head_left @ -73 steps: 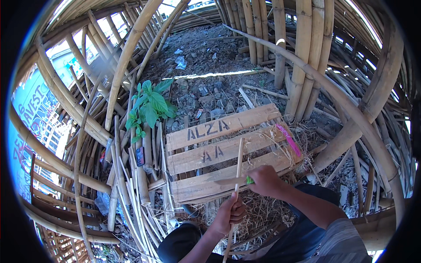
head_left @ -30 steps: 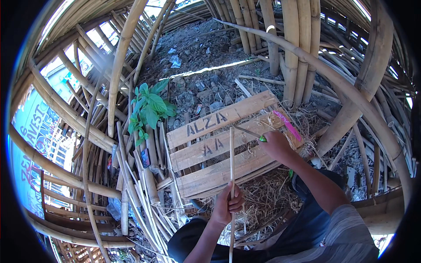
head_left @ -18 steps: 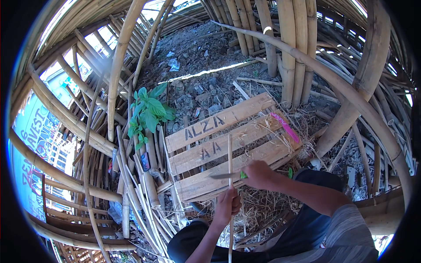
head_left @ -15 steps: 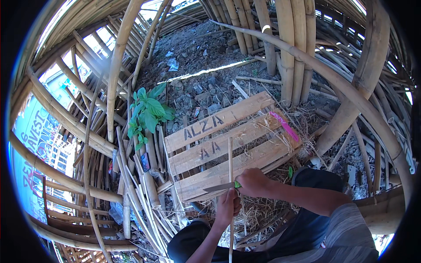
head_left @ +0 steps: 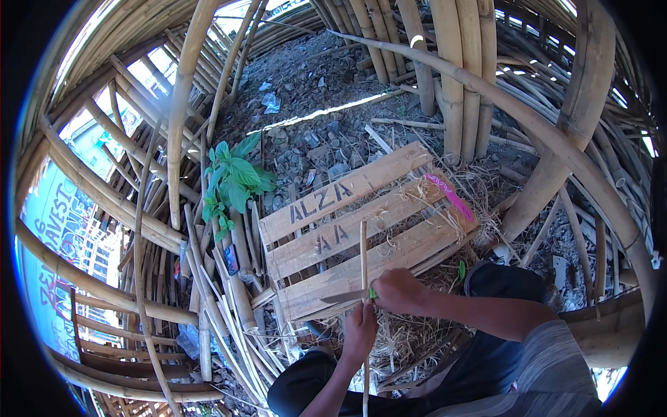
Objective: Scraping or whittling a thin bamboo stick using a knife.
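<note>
My right hand (head_left: 401, 290) is closed around the green handle of a knife (head_left: 340, 297), whose blade points left and lies across a thin bamboo strip (head_left: 363, 257). Just below the blade, my left hand (head_left: 360, 326) grips the same strip, which stands nearly upright in the view and runs down past my wrist. Behind the strip's upper part is a slatted wooden crate (head_left: 340, 240) with dark stencilled letters. Where the blade meets the strip is too small to tell whether it cuts in.
Pale shavings (head_left: 403, 340) lie below the crate, and a pink ribbon (head_left: 451, 197) hangs on its right side. Split bamboo strips (head_left: 233, 326) lean at the left beside a leafy green plant (head_left: 236, 179). Thick bamboo poles (head_left: 464, 83) and a long bent pole (head_left: 535, 128) stand at the right.
Both hands keep their hold on knife and strip. The knife hand has shifted very slightly, and my left fingers have closed up a little; the whole view has tilted slightly.
</note>
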Demonstrator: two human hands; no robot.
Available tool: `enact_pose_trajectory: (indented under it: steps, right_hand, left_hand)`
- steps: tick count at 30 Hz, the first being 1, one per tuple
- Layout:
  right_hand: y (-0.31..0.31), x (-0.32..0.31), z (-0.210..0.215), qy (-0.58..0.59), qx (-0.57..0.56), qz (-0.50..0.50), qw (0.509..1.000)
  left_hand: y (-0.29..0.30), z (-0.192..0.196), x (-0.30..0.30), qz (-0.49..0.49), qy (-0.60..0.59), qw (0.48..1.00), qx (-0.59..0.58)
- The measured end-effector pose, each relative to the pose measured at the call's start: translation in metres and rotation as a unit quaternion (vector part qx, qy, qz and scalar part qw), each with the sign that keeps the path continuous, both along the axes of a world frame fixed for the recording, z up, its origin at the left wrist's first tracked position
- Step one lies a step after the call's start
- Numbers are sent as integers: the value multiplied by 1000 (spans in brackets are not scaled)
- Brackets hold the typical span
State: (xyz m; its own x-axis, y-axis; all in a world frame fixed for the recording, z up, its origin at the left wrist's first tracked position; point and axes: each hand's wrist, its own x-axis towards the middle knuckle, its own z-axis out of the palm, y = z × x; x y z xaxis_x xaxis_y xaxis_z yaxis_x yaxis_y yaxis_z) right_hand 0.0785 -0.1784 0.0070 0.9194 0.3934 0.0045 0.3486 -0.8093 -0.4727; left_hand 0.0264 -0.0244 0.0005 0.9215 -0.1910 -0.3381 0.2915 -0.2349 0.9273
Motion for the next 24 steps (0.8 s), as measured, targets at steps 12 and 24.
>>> enact_pose_trajectory:
  steps: [12,24]
  right_hand:
    - [3,20,-8,-65,37,-89,993]
    - [-53,52,-26,-85,-18,-121,989]
  left_hand:
    - [-1,18,8,43,72,993,-86]
    - [1,2,5,-5,-5,1000,-18]
